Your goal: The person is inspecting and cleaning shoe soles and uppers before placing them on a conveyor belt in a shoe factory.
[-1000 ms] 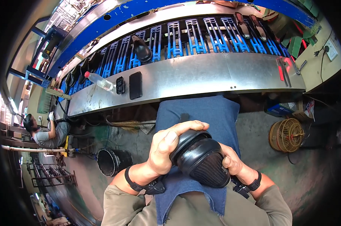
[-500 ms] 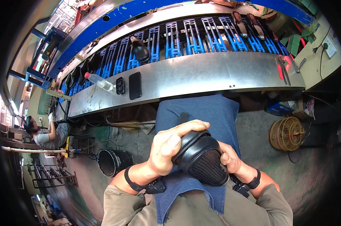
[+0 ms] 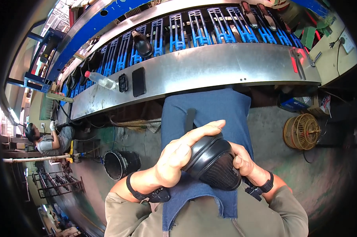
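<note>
A black leather shoe (image 3: 212,168) with a perforated toe is held above my lap, its toe pointing back toward me and to the right. My left hand (image 3: 176,160) grips its left side, thumb and forefinger stretched along the upper edge. On the opposite side my right hand (image 3: 243,161) is closed against the shoe, the thumb bent and some fingers hidden behind it. Under both hands lies a blue apron (image 3: 222,108). A dark narrow strip (image 3: 190,118) shows on the apron beyond my left hand.
Ahead runs a metal bench (image 3: 194,65) bearing a phone (image 3: 139,81), a plastic bottle (image 3: 101,80) and tools (image 3: 298,65). Behind it, blue racks (image 3: 176,35) carry another black shoe (image 3: 142,44). A bucket (image 3: 121,165) and person (image 3: 48,140) are left, a wicker basket (image 3: 303,132) right.
The bench and racks sit higher in the picture. The shoe has shifted and tilted slightly in my hands, both still gripping it. More of the dark strip shows.
</note>
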`<action>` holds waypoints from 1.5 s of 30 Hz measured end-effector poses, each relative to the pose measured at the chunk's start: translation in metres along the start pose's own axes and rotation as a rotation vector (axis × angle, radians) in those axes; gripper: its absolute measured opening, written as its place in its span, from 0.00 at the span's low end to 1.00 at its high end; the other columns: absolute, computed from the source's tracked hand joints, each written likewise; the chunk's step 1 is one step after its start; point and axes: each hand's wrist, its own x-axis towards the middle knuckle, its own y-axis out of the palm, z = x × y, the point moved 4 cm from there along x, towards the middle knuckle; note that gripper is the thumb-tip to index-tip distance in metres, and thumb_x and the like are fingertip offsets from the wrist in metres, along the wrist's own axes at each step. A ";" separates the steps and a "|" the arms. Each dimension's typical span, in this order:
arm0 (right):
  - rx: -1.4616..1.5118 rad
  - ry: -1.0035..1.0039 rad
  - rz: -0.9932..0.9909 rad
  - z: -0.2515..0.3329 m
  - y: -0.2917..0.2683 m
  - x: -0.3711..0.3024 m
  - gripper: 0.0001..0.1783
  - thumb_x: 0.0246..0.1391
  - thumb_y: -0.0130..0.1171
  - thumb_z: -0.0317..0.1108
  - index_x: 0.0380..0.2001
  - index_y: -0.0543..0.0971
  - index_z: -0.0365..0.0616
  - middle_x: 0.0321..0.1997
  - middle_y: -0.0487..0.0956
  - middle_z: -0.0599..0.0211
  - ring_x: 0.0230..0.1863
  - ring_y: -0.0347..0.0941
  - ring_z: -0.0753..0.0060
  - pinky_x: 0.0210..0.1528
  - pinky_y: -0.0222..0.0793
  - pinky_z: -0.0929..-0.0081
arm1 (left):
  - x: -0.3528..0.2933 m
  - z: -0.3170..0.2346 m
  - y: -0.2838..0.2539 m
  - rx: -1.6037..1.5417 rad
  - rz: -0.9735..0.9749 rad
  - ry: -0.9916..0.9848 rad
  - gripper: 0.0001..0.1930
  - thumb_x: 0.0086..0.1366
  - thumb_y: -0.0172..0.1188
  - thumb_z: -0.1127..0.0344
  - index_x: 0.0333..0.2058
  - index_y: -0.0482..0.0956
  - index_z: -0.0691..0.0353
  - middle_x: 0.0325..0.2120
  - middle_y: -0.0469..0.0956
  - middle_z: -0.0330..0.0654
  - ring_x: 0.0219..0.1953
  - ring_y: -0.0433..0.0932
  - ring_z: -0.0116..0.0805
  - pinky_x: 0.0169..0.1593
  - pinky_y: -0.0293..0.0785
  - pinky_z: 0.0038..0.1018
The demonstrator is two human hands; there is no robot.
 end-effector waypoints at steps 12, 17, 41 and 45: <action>-0.053 -0.017 -0.020 0.002 0.000 0.004 0.57 0.54 0.54 0.75 0.63 0.67 0.28 0.59 0.76 0.53 0.58 0.73 0.64 0.61 0.68 0.68 | -0.010 -0.028 -0.008 0.797 0.078 0.463 0.31 0.72 0.56 0.52 0.62 0.69 0.74 0.60 0.69 0.70 0.59 0.75 0.60 0.60 0.73 0.43; -0.045 -0.006 -0.031 -0.003 -0.006 -0.002 0.58 0.55 0.49 0.78 0.64 0.67 0.28 0.58 0.76 0.55 0.58 0.73 0.67 0.59 0.69 0.70 | -0.004 -0.024 0.002 0.847 -0.008 0.464 0.26 0.72 0.57 0.58 0.58 0.72 0.76 0.56 0.72 0.72 0.57 0.77 0.63 0.58 0.75 0.42; 0.734 -0.115 -0.079 0.007 0.013 0.017 0.44 0.67 0.38 0.68 0.69 0.62 0.40 0.61 0.74 0.53 0.55 0.76 0.59 0.51 0.79 0.58 | 0.042 -0.037 0.001 0.835 0.153 0.331 0.41 0.61 0.70 0.63 0.68 0.59 0.70 0.48 0.79 0.63 0.41 0.83 0.57 0.45 0.80 0.36; 0.450 -0.060 -0.168 0.012 0.012 0.020 0.48 0.64 0.38 0.73 0.66 0.64 0.39 0.52 0.78 0.49 0.44 0.81 0.54 0.46 0.81 0.57 | 0.045 -0.031 -0.006 0.765 0.158 0.281 0.38 0.63 0.66 0.68 0.69 0.59 0.70 0.49 0.78 0.63 0.40 0.83 0.57 0.44 0.79 0.37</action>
